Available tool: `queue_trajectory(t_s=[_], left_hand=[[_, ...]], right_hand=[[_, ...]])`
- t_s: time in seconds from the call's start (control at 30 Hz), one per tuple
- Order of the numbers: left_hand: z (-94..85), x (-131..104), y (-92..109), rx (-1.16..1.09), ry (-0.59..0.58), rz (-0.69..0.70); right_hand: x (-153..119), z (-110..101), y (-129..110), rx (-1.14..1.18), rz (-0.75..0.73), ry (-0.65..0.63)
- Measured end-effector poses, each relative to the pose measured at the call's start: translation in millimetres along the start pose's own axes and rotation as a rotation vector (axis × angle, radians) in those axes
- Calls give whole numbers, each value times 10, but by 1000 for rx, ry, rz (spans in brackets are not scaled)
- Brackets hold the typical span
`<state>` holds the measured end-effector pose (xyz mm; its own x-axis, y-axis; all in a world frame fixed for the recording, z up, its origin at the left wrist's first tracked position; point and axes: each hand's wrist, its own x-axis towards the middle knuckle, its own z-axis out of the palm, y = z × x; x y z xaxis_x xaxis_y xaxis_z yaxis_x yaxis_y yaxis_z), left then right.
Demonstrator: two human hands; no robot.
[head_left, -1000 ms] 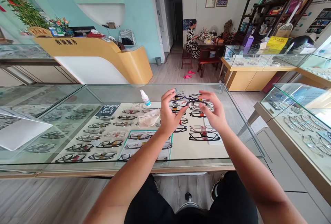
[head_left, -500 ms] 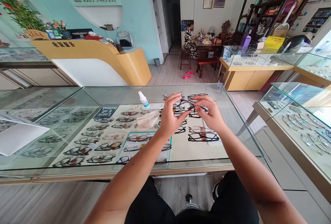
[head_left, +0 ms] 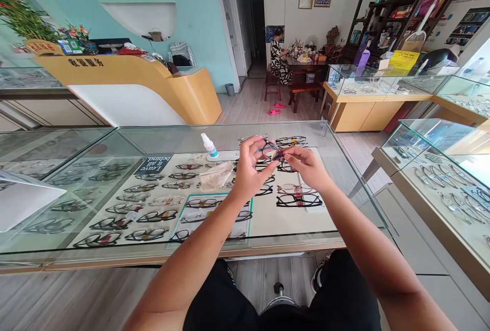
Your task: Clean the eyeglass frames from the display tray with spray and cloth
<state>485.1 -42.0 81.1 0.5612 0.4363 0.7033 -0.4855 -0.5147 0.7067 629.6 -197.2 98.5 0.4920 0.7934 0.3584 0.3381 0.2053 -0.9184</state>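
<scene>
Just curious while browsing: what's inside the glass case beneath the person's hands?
Rows of eyeglasses and a dark blue sign. Whatever the left hand, right hand and forearms cover can't be seen.

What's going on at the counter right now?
A person holds a pair of glasses up over the counter, with the left hand and the right hand both on it. To the left of the hands are a spray bottle and a pale cloth, neither one held. More frames lie in rows around them. Farther back, another person sits at a table.
</scene>
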Motion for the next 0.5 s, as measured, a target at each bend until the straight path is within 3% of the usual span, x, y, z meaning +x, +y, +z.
queue_trajectory(t_s=[0.07, 0.13, 0.3, 0.5], left_hand=[[29, -32, 37, 123, 181, -21], [68, -69, 88, 227, 259, -82], [185, -123, 196, 125, 67, -350], [197, -85, 165, 54, 173, -466]], right_hand=[[-5, 14, 9, -26, -24, 93], [-19, 47, 18, -95, -75, 181], [-68, 221, 81, -351, -275, 288], [-125, 368, 133, -524, -415, 296]])
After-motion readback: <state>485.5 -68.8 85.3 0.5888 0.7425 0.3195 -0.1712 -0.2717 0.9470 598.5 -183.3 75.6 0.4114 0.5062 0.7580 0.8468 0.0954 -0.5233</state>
